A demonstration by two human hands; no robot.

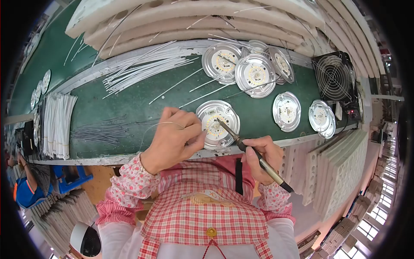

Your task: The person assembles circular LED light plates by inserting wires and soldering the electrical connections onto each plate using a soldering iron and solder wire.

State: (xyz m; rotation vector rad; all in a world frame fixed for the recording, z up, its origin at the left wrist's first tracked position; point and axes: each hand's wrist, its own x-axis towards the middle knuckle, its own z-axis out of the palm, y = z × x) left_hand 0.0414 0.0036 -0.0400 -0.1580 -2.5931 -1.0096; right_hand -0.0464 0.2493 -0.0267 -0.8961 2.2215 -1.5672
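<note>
A round silver LED lamp plate (214, 136) lies near the front edge of the green bench, its ring of small yellow LEDs facing up. My right hand (264, 157) is closed around a soldering iron (254, 154), whose tip reaches the middle of this plate. At the plate's left edge, my left hand (174, 140) pinches a thin solder wire (148, 128) that loops out to the left. The wire's working end is hidden or too fine to make out.
More lamp plates (255, 76) are piled at the back, with others (286, 111) to the right. White wires (138, 69) and grey wires (101, 131) lie at left beside a bundle (59, 125). A fan (333, 77) stands far right. Foam trays (194, 28) line the back.
</note>
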